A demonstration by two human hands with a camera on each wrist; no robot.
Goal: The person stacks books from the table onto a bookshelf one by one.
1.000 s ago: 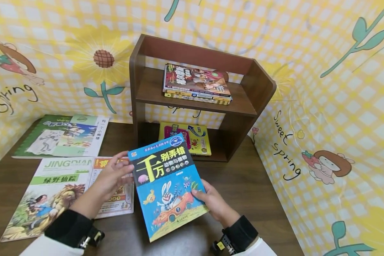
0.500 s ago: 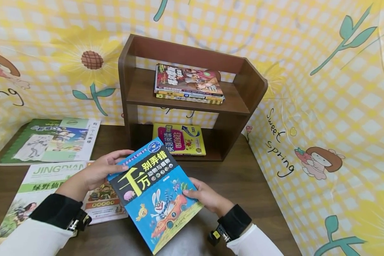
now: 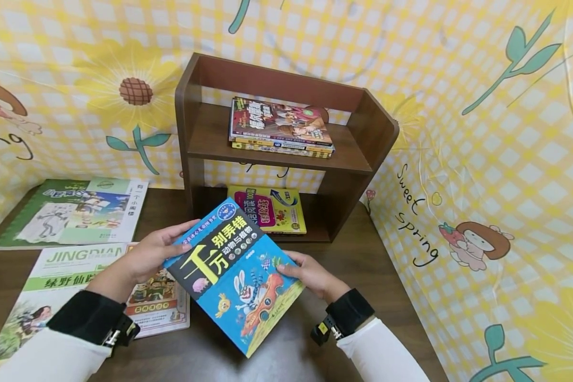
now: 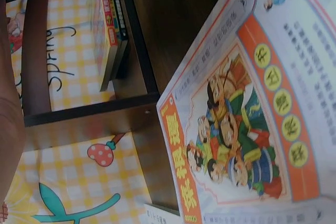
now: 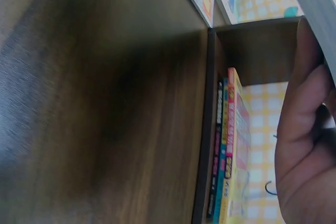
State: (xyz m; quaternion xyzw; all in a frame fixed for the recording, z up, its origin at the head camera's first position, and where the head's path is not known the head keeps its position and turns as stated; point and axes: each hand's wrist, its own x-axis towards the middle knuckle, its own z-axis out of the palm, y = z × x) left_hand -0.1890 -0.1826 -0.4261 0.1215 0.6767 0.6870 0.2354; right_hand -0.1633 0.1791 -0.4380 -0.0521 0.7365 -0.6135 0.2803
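Note:
A blue book (image 3: 239,276) with a rabbit in an orange car on its cover is held tilted above the table, in front of the shelf. The left hand (image 3: 153,253) grips its upper left edge, thumb on the cover. At its right edge the right hand (image 3: 312,273) pinches it, thumb on top and fingers beneath. In the right wrist view the right hand (image 5: 310,140) shows its fingers under the book's edge (image 5: 315,9). Only a strip of skin of the left hand (image 4: 9,124) appears in the left wrist view.
A brown two-tier shelf (image 3: 277,162) stands at the back, with stacked books (image 3: 281,124) on its upper board and a yellow book (image 3: 286,212) below. Several books lie at the left, including a green one (image 3: 67,215) and a white one (image 3: 154,313).
The blue book has shifted left and turned counterclockwise, with both hands still holding it. Over the last half second it has moved slightly up and right at its lower end.

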